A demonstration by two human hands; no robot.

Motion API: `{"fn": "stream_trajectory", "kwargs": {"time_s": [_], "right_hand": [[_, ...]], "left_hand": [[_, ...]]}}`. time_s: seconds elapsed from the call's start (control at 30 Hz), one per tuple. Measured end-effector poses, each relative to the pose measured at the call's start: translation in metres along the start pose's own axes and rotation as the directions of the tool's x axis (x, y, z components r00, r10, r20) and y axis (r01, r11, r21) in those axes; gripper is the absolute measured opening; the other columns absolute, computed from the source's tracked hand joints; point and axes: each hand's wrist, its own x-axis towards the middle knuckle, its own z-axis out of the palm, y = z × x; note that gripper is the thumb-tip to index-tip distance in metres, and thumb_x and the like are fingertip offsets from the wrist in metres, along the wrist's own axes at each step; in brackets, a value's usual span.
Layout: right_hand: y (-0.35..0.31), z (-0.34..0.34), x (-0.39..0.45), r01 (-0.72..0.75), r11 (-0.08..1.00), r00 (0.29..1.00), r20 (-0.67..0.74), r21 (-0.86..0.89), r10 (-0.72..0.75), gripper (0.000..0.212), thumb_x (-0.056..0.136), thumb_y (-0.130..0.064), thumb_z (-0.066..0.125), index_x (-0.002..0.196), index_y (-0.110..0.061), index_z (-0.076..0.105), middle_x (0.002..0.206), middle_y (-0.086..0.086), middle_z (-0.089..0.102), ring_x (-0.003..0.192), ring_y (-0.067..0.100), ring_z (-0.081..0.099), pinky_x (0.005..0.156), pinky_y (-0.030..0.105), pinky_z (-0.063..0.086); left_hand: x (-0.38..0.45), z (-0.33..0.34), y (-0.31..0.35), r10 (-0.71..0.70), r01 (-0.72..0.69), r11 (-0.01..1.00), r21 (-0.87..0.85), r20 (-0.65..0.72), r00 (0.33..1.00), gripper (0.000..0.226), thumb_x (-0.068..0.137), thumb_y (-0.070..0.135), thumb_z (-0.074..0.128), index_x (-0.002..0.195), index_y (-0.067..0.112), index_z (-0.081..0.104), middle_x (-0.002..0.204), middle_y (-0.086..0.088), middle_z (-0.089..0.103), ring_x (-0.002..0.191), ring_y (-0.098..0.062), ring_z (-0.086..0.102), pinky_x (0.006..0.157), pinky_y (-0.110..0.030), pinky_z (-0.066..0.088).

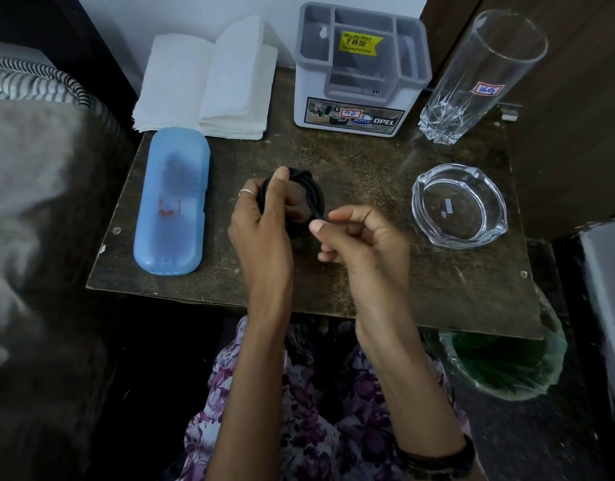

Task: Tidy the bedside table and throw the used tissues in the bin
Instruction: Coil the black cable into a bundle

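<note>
Your left hand grips the coiled black cable; your right hand pinches its loose end at the coil's right edge.

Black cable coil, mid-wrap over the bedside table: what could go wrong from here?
1. The left hand holds the black cable coil while the right hand pinches only its free end; a slip there could let the loops spring loose.
2. The tall glass stands at the table's back right corner and the glass ashtray lies just right of the right hand; a wide pull with the cable end might knock either.
</note>
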Motion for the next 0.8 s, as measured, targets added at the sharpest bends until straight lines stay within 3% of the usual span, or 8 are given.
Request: {"fn": "stream_trajectory", "kwargs": {"time_s": [0.2,0.27,0.37,0.47,0.6,0.7,0.8], "right_hand": [[0.003,-0.009,0.002,0.052,0.997,0.996,-0.064,-0.06,-0.056,0.013,0.084,0.001,0.061,0.084,-0.012,0.059,0.064,-0.001,0.056,0.05,0.002,0.053,0.052,0.017,0.048],[0.001,-0.016,0.007,0.035,0.999,0.998,-0.06,-0.028,-0.037,0.009,0.086,-0.005,0.062,0.09,-0.012,0.059,0.071,-0.001,0.057,0.057,0.003,0.055,0.056,0.017,0.05],[-0.004,-0.015,0.013,0.004,0.999,1.0,0.01,0.034,-0.004,0.011,0.087,-0.014,0.063,0.098,-0.012,0.062,0.082,-0.002,0.06,0.069,0.005,0.058,0.063,0.019,0.053],[-0.005,-0.005,0.017,-0.032,0.999,0.996,0.084,-0.025,0.034,0.021,0.086,-0.02,0.064,0.106,-0.013,0.065,0.091,-0.004,0.067,0.078,0.003,0.063,0.069,0.018,0.054],[-0.003,0.003,0.02,-0.036,0.997,0.992,0.117,-0.068,0.044,0.022,0.086,-0.013,0.065,0.106,-0.009,0.069,0.099,0.006,0.072,0.091,0.012,0.069,0.074,0.02,0.056],[-0.001,0.001,0.023,-0.032,0.996,0.994,0.099,-0.085,0.04,0.019,0.085,-0.01,0.065,0.103,-0.006,0.069,0.095,0.007,0.073,0.087,0.013,0.07,0.07,0.019,0.055],[0.002,0.001,0.03,-0.026,0.991,0.998,0.048,-0.13,0.033,0.017,0.084,-0.01,0.067,0.1,-0.008,0.069,0.094,0.008,0.072,0.085,0.013,0.07,0.069,0.019,0.055]], "left_hand": [[0.016,-0.018,0.01,-0.142,0.146,0.951,-0.273,0.033,0.989,0.022,0.096,0.024,0.048,0.076,0.014,0.049,0.059,0.009,0.062,0.066,-0.012,0.066,0.057,-0.03,0.058],[0.015,-0.024,0.012,-0.116,0.126,0.97,-0.21,0.055,0.992,0.022,0.096,0.025,0.048,0.076,0.015,0.049,0.055,0.012,0.062,0.062,-0.005,0.065,0.059,-0.029,0.059],[0.009,-0.021,0.014,-0.088,0.095,0.989,-0.112,0.064,0.994,0.022,0.094,0.027,0.05,0.074,0.019,0.053,0.058,0.012,0.062,0.057,0.005,0.058,0.051,-0.017,0.049],[0.006,-0.017,0.017,-0.062,0.074,0.994,-0.082,0.137,0.989,0.021,0.093,0.026,0.053,0.074,0.018,0.057,0.061,0.011,0.064,0.06,0.003,0.06,0.051,-0.014,0.046],[0.004,-0.02,0.017,-0.039,0.044,0.999,-0.018,0.229,0.973,0.018,0.092,0.024,0.054,0.082,0.014,0.064,0.067,0.008,0.07,0.065,-0.005,0.064,0.058,-0.018,0.05],[0.006,-0.028,0.017,-0.033,0.009,0.996,0.092,0.261,0.965,0.015,0.09,0.026,0.057,0.099,0.016,0.066,0.086,0.005,0.072,0.081,-0.01,0.066,0.07,-0.023,0.05],[0.012,-0.037,0.019,-0.004,-0.064,0.963,0.263,0.248,0.969,0.034,0.085,0.021,0.064,0.118,0.021,0.057,0.096,0.011,0.063,0.088,0.0,0.061,0.079,-0.019,0.049]]}}
